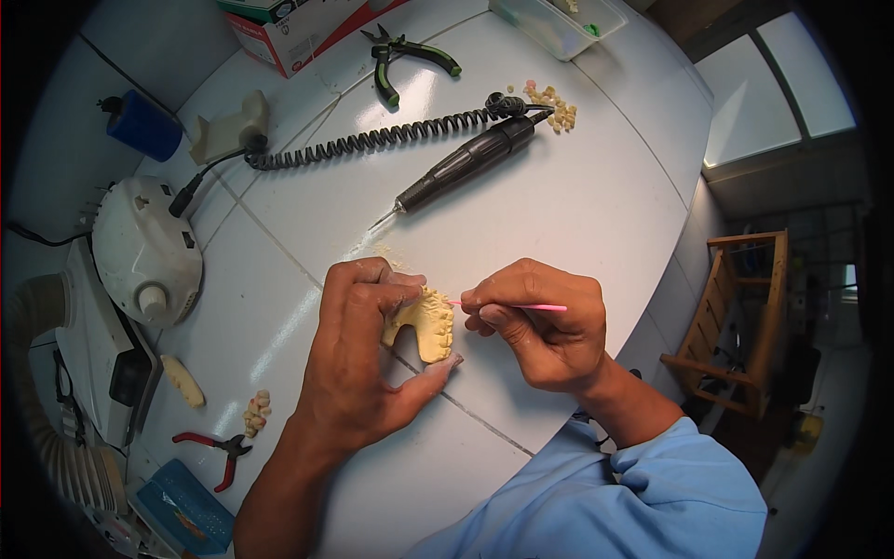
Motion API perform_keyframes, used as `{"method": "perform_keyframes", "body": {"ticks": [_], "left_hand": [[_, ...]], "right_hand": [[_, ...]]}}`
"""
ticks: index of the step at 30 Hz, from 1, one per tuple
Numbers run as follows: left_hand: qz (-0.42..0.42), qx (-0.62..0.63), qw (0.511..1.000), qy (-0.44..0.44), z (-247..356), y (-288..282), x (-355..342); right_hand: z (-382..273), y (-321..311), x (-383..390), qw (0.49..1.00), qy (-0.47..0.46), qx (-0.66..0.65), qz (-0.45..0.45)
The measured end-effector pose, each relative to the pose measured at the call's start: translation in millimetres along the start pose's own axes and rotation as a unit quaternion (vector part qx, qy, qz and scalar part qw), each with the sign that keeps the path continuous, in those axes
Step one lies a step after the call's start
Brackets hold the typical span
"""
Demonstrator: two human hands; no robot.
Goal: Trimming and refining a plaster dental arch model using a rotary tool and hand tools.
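My left hand (358, 340) grips a yellow dental cast (430, 326), a horseshoe-shaped jaw model with a row of teeth, between the fingers on top and the thumb below. In my right hand (545, 321) a thin pink stick (542, 307) is pinched between thumb and fingers. Its tip meets or nearly touches the teeth on the cast's right side; whether they touch I cannot tell. Beyond the hands lies a black dental handpiece (470, 166) with a thin metal bur, and pale dust is scattered between it and the cast.
A coiled cord (372, 138) runs from the handpiece toward a white control unit (149, 247) at left. Green-handled pliers (402, 63), loose yellow teeth (559, 107) and a plastic container (549, 33) lie at the back. Red-handled cutters (223, 454) and a blue box (186, 503) are near left.
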State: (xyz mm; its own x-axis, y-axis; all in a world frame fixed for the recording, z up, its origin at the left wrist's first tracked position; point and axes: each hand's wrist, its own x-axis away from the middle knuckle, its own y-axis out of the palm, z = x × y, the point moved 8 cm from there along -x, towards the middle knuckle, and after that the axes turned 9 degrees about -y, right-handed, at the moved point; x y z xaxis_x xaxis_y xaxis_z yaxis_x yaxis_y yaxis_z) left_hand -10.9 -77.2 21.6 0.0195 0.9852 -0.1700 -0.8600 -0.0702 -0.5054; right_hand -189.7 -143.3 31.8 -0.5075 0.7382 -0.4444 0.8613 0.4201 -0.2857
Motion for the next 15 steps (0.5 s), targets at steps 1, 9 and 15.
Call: {"method": "perform_keyframes", "body": {"ticks": [1,9,15], "left_hand": [[-0.003,-0.004,1.0,0.001,0.6,0.1,-0.1],[-0.009,-0.028,0.998,-0.051,1.2,0.6,0.0],[-0.06,-0.101,0.992,-0.056,3.0,5.1,0.3]], "right_hand": [[-0.7,0.2,-1.0,1.0,-0.002,0.008,-0.015],[3.4,-2.7,4.3,0.998,0.014,-0.052,0.019],[3.5,-13.3,9.6,0.99,0.026,-0.106,0.089]]}}
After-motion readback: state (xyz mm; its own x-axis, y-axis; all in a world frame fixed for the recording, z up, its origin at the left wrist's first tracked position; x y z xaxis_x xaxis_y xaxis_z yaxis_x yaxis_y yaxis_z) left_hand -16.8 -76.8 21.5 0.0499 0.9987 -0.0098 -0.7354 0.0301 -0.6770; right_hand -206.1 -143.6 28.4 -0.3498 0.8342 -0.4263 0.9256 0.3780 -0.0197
